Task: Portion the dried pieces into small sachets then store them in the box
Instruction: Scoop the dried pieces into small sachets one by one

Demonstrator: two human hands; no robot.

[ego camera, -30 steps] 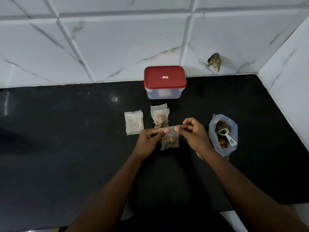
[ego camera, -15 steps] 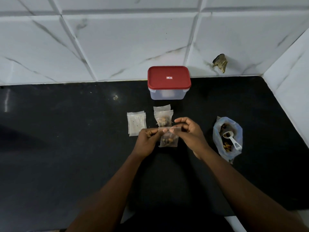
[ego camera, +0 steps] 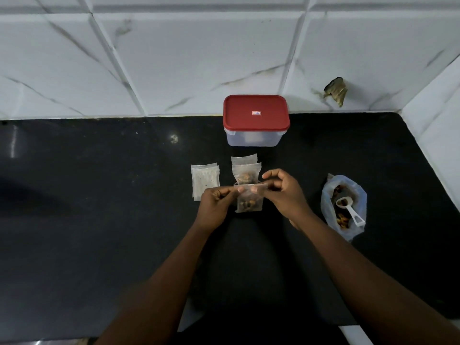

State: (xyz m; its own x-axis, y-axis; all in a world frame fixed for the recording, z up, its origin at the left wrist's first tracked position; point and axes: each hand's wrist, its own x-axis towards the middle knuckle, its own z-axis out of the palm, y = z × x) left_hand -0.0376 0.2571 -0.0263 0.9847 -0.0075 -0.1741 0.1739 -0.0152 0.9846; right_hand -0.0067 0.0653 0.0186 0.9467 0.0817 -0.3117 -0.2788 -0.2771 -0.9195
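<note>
Clear, thin plastic is what I have between my fingers: a small sachet (ego camera: pixel 249 198) with a clump of brown dried pieces (ego camera: pixel 250 203) sagging in its lower half, held just above the bench (ego camera: pixel 99 207). My left hand (ego camera: pixel 215 207) pinches the left end of its top strip. My right hand (ego camera: pixel 283 192) pinches the strip nearer the middle, its other fingers curled loosely above. I judge this to be the sealing step. How much of the strip is already closed I can't make out from here.

The next move calls for a firm press along the whole strip, keeping the pieces clear of the seam, then setting the sachet down with the others.

Just beyond it lies a filled sachet (ego camera: pixel 246 174), soft and lumpy, overlapping another (ego camera: pixel 244 160) behind. To the left is a flat stack of empty sachets (ego camera: pixel 205 181), pale and crinkled.

Further back stands the rectangular translucent box (ego camera: pixel 254 139), its glossy red lid (ego camera: pixel 256 113) on, so nothing is stored yet. To my right a floppy bluish bag (ego camera: pixel 358 195) holds the loose pieces, with a white plastic scoop (ego camera: pixel 349 211) resting in it. The bench is black speckled stone, backed by white marbled tiles (ego camera: pixel 199 58).
</note>
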